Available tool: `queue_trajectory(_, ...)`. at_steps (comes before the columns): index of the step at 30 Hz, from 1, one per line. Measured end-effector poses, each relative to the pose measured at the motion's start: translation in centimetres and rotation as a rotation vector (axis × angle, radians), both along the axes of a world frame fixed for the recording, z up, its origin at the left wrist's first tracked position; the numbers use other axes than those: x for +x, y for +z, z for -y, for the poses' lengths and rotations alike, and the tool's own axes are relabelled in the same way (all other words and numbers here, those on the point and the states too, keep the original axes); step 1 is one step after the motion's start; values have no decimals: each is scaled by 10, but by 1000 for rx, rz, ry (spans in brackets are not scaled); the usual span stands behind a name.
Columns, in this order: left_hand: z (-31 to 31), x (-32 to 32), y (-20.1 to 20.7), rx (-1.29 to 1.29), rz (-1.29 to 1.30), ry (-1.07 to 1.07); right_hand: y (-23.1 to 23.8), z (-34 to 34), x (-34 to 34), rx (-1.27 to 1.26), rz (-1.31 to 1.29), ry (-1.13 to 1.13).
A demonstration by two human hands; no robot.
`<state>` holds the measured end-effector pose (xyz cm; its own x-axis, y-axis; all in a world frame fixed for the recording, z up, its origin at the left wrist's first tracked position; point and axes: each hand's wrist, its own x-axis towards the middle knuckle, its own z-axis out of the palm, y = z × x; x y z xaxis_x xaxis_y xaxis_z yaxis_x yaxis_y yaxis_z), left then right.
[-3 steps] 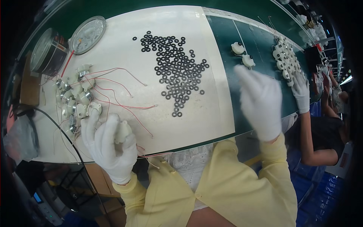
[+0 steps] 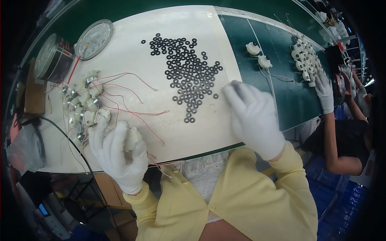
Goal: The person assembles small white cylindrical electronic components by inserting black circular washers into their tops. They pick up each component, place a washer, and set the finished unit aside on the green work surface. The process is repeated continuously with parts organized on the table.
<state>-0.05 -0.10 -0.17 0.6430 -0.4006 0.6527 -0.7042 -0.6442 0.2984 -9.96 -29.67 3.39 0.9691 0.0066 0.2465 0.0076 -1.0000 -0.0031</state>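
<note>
A: Report what has just changed

B: The right hand [image 2: 255, 118] has shifted from the green section [image 2: 295, 100] of the tabletop to the right edge of the pale sheet [image 2: 209, 134]. The two set-apart housings [image 2: 265, 62] are now unobstructed, with a lead [image 2: 281, 77] showing beside the nearer one

A: Bearing on the work?

B: In my judgement, the right hand is now better placed for the black rings [image 2: 193, 72], which lie spread on the sheet just to its left

A: State of each grip?

B: The left hand [image 2: 120, 156] pinches a white housing [image 2: 132, 139] between thumb and fingers, above the sheet's near edge. Another finger rests at the wired cluster [image 2: 90, 98]. The right grip is blurred with fingers bent; whether it holds anything, I cannot tell

A: Others present?

B: A co-worker's gloved hand [image 2: 323, 92], at the far-right group of housings [image 2: 304, 60]

A: Brands, labels, writing?

B: The tub [image 2: 60, 66] at upper left has a dark label, its print too small to read. The lit screen [image 2: 43, 209] at lower left is likewise illegible
</note>
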Motion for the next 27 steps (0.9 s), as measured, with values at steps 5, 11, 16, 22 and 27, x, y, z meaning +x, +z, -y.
queue_trajectory(5,2,-2,2,24,50,-14,-16,-19,-4,-24,68,72)
queue_trajectory(11,4,-1,0,14,65,-11,-20,-14,21,361,257,-128)
queue_trajectory(16,4,3,-4,-10,107,-36,-47,-8,37,160,293,-215)
queue_trajectory(22,3,1,-3,-73,76,-56,-49,-3,70,153,298,-125)
queue_trajectory(27,0,-1,-3,-97,55,-100,-45,-15,71,111,242,-23)
